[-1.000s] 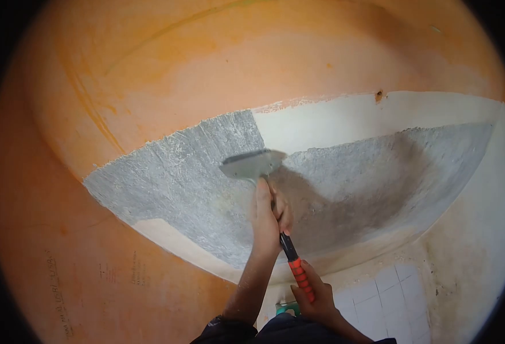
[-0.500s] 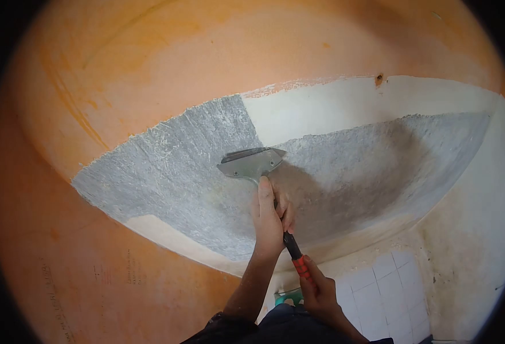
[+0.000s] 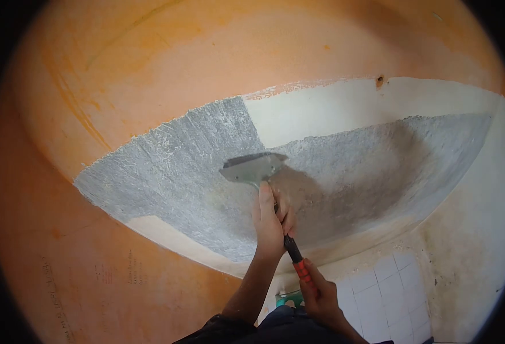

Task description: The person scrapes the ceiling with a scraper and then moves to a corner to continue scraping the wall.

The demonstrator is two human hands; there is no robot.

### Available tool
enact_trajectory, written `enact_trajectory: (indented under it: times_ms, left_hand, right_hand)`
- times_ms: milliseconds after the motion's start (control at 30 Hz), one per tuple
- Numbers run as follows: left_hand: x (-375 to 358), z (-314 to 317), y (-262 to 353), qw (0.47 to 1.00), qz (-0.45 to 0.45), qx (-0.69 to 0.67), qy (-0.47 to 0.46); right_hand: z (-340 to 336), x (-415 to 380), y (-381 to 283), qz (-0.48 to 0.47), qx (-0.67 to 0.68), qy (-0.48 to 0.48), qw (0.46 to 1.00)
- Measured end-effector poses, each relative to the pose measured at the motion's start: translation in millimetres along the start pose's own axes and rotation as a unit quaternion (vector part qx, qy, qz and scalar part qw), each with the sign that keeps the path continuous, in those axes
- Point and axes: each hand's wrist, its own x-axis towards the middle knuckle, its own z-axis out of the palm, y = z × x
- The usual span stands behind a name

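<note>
A wide-bladed scraper (image 3: 251, 168) lies against the grey, roughened part of the wall (image 3: 178, 155), just below the corner of a white strip (image 3: 315, 114). My left hand (image 3: 272, 217) is wrapped round the scraper's black shaft close below its head, with the thumb pointing up along it. Lower down, my right hand (image 3: 320, 293) grips the red and black handle end. The blade is slightly blurred, and whether its edge touches the wall cannot be made out.
Orange paint (image 3: 149, 57) covers the wall above and at the left, where there is faint writing. A small hole (image 3: 380, 81) is above the white strip. White floor tiles (image 3: 385, 289) and something green (image 3: 289, 297) by my feet show below.
The scraper head has moved slightly down on the wall, and my left hand has shifted down a little with it. Both hands keep their hold.
</note>
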Motion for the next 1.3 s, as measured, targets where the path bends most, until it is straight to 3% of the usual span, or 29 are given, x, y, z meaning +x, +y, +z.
enact_trajectory:
  times_ms: [67,200,367,600,800,1033,1233,1300]
  left_hand:
    - [1.2,2.8,5.4,1.0,0.0,-0.002,-0.002]
    - [-4.2,-1.0,-1.5,0.999,-0.008,0.02,0.025]
    - [1.2,8.2,10.0,1.0,0.005,-0.005,0.005]
    - [-1.0,3.5,0.2,1.0,0.011,-0.015,0.002]
    - [-2.8,0.0,1.7,1.0,-0.02,0.002,0.016]
    - [2.7,2.8,9.0,0.999,0.019,-0.017,-0.033]
    - [12.1,-0.4,13.2,0.996,0.009,-0.064,-0.062]
    - [16.3,-0.6,22.1,0.99,-0.04,-0.116,-0.075]
  right_hand:
    - [-5.6,6.7,-10.0,0.043,-0.001,-0.027,0.999]
    - [-3.4,1.8,-6.6,0.001,-0.016,-0.001,1.0]
    - [-10.3,8.9,-17.4,0.042,0.008,-0.026,0.999]
    - [-3.8,2.0,-8.5,0.021,0.016,0.002,1.0]
    - [-2.7,2.8,-11.3,0.052,0.017,-0.013,0.998]
    - [-5.1,8.5,-17.1,0.032,0.035,-0.01,0.999]
    - [-4.4,9.0,-23.3,0.042,0.039,-0.008,0.998]
    - [-5.0,8.2,-25.8,0.057,0.044,-0.017,0.997]
